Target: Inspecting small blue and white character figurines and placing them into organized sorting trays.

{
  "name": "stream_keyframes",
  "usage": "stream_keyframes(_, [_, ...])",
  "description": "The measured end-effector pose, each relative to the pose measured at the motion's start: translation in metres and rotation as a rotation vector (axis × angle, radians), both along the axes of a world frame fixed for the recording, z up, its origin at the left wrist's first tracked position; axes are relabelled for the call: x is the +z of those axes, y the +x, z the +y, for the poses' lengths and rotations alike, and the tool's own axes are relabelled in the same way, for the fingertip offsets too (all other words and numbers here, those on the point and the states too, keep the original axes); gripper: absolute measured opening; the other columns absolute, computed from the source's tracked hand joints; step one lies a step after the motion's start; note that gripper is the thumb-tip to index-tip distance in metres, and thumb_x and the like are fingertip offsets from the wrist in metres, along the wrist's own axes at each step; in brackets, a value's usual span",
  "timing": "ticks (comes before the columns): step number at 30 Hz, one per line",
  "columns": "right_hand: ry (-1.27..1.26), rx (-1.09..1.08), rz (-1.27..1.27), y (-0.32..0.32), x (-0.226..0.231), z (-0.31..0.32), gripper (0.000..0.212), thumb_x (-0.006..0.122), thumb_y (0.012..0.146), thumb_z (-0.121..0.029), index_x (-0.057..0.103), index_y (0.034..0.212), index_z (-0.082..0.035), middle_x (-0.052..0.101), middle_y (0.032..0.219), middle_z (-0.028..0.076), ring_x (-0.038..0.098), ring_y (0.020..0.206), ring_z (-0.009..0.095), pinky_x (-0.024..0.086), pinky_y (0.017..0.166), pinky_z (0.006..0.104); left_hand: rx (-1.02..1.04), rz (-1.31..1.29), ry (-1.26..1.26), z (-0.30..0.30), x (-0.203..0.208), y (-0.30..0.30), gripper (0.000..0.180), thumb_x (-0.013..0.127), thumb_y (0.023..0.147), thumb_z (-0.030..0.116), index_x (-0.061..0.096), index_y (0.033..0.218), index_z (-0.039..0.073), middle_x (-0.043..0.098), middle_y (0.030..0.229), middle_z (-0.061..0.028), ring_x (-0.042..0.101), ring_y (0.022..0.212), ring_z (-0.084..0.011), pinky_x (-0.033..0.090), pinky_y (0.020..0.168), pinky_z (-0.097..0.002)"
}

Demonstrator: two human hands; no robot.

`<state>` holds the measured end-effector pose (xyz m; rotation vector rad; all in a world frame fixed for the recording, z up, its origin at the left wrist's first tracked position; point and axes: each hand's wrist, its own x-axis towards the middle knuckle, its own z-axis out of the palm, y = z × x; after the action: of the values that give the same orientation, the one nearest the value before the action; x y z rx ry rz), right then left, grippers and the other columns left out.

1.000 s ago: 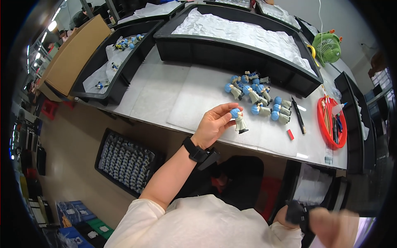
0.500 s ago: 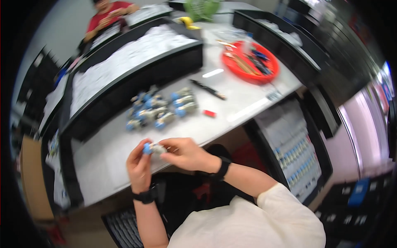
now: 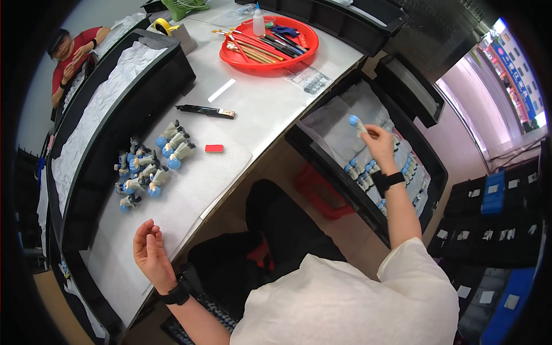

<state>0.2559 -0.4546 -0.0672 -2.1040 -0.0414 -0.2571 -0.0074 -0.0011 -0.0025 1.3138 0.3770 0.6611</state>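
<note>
My right hand (image 3: pixel 379 146) pinches a small figurine (image 3: pixel 357 123) with a light-blue head and pale body. It is held above a black tray (image 3: pixel 322 150) lined with white sheet, to the right of the table. Rows of similar figurines (image 3: pixel 409 167) lie in that tray, partly hidden by my wrist. My left hand (image 3: pixel 152 253) is raised over the table's near edge, fingers loosely curled, with nothing visible in it. Beyond it, a cluster of blue-headed figurines (image 3: pixel 141 167) lies on the white table (image 3: pixel 190 190).
A red round tray (image 3: pixel 230 60) holds brushes, pens and a squeeze bottle. A black pen-like tool (image 3: pixel 204 111) and a red block (image 3: pixel 214 148) lie nearer. A long black bin (image 3: pixel 123 112) with white lining borders the table's left. Across it sits a person in red (image 3: pixel 72 57).
My hands have parted. The right one has carried the figurine from over the table to above the tray on the right. My left hand has let go, and the view has turned.
</note>
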Motion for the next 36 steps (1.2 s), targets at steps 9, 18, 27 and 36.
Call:
stream_keyframes(9, [-0.411, -0.128, 0.41, -0.014, -0.109, -0.101, 0.028, 0.066, 0.062, -0.018, 0.066, 0.083, 0.001, 0.066, 0.074, 0.013, 0.064, 0.069, 0.019, 0.049, 0.065, 0.0289, 0.017, 0.016, -0.028, 0.001, -0.001, 0.002, 0.025, 0.05, 0.087, 0.006, 0.051, 0.111, 0.0, 0.054, 0.109, -0.011, 0.053, 0.095, -0.0148, 0.043, 0.085, -0.0255])
stream_keyframes(18, [-0.444, 0.114, 0.271, -0.007, -0.128, -0.08, 0.032, 0.061, 0.069, -0.023, 0.063, 0.088, 0.003, 0.065, 0.074, 0.014, 0.062, 0.068, 0.021, 0.047, 0.063, 0.0308, 0.07, 0.038, -0.06, -0.002, 0.013, -0.001, 0.019, 0.051, 0.085, 0.002, 0.055, 0.103, -0.001, 0.058, 0.101, -0.0096, 0.056, 0.088, -0.0139, 0.044, 0.08, -0.0239])
stream_keyframes(27, [-0.113, 0.017, 0.051, 0.024, -0.095, -0.048, 0.033, 0.058, 0.081, -0.016, 0.054, 0.111, -0.004, 0.059, 0.095, 0.009, 0.057, 0.073, 0.015, 0.045, 0.061, 0.0245, -0.132, 0.294, 0.339, -0.002, 0.066, 0.007, 0.019, 0.056, 0.082, 0.006, 0.059, 0.099, 0.0, 0.061, 0.096, -0.0058, 0.057, 0.085, -0.0122, 0.045, 0.077, -0.0244])
stream_keyframes(36, [0.455, 0.748, 0.148, -0.072, 0.061, 0.205, 0.016, 0.056, 0.083, -0.004, 0.059, 0.098, 0.0, 0.062, 0.082, 0.006, 0.057, 0.066, 0.007, 0.044, 0.057, 0.0175, 0.099, 0.724, 0.981, 0.101, 0.053, 0.034, 0.026, 0.062, 0.077, 0.011, 0.059, 0.1, 0.0, 0.062, 0.094, -0.0112, 0.059, 0.083, -0.0206, 0.047, 0.074, -0.0308])
